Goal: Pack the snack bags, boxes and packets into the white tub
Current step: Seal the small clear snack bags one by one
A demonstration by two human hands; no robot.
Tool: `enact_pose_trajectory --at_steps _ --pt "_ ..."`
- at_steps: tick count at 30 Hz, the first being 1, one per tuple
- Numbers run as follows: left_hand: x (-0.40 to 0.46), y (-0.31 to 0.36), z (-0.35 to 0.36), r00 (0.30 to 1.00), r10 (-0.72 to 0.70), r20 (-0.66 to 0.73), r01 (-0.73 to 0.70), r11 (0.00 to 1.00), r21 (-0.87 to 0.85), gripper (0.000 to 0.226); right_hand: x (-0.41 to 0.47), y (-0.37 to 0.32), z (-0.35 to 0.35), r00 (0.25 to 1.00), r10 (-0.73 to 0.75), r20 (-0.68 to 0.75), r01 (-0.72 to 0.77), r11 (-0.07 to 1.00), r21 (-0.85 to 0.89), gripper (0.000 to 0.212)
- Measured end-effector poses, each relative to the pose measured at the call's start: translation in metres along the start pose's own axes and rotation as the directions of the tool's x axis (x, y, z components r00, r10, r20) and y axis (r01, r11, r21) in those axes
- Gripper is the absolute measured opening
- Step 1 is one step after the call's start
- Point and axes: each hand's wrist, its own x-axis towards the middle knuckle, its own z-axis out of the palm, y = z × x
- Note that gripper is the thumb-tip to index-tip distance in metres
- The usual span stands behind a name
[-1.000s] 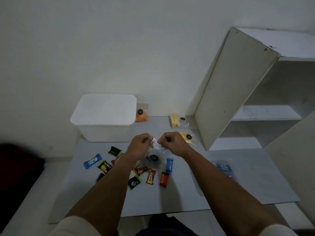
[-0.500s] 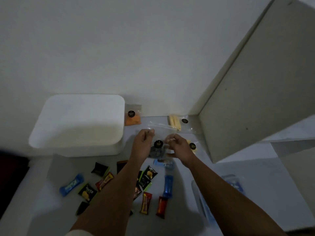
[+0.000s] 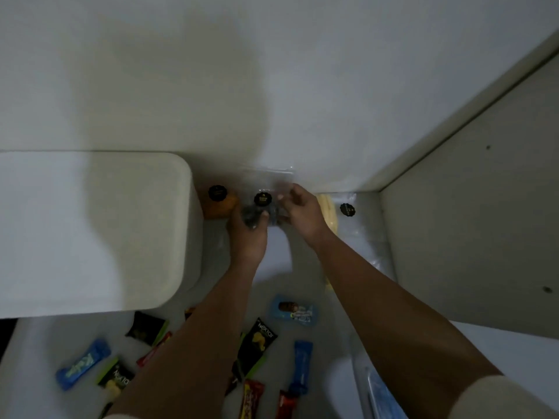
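The white tub (image 3: 90,231) with its lid on fills the left of the view. Both hands hold a clear snack bag (image 3: 266,192) with dark contents and a round black sticker, up near the wall just right of the tub. My left hand (image 3: 249,234) grips its lower left part. My right hand (image 3: 302,213) pinches its right edge. An orange snack bag (image 3: 219,204) leans by the tub's far corner. A bag of yellow sticks (image 3: 331,213) lies behind my right hand. Several small packets lie near me, among them a black chip packet (image 3: 257,343) and a blue bar (image 3: 301,367).
A white cabinet panel (image 3: 472,222) stands close on the right. A clear bag with blue contents (image 3: 378,388) lies at the lower right. A light blue packet (image 3: 293,311) rests between my forearms. The wall is directly behind the tub.
My hands have carried the clear bag up and away from me toward the wall. The view has closed in and tilted down, so the tub looks much larger.
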Motion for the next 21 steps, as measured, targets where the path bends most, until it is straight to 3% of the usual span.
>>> enact_pose_trajectory --at_steps 4,8,11,13,16,18,21 --pt "0.002 -0.014 0.006 0.985 0.006 -0.175 0.004 0.998 0.056 0.042 -0.004 0.010 -0.015 0.977 -0.108 -0.183 0.089 0.990 -0.109 0.029" --pt "-0.017 -0.016 0.018 0.964 0.007 -0.267 0.017 0.996 0.089 0.049 -0.027 0.020 -0.055 0.858 -0.201 -0.473 0.125 0.974 -0.187 0.018" --pt "-0.028 -0.009 0.036 0.994 0.034 -0.105 -0.027 0.998 0.064 0.034 -0.041 0.018 -0.085 0.776 -0.224 -0.589 0.107 0.968 -0.227 0.021" --pt "-0.030 0.000 0.052 0.994 -0.036 0.107 0.031 0.998 0.048 0.032 -0.038 0.020 -0.107 0.772 -0.174 -0.612 -0.028 0.952 -0.306 0.025" --pt "-0.029 0.009 0.075 0.922 -0.115 0.370 0.068 0.988 0.137 0.049 -0.022 0.029 -0.139 0.811 -0.017 -0.585 -0.308 0.838 -0.451 0.051" --pt "-0.029 0.012 0.085 0.893 -0.126 0.432 0.040 0.978 0.203 0.056 -0.015 0.035 -0.150 0.825 0.133 -0.550 -0.441 0.759 -0.478 0.067" --pt "-0.030 0.014 0.093 0.874 -0.159 0.460 0.047 0.968 0.245 0.059 -0.011 0.044 -0.157 0.830 0.167 -0.532 -0.486 0.684 -0.544 0.075"
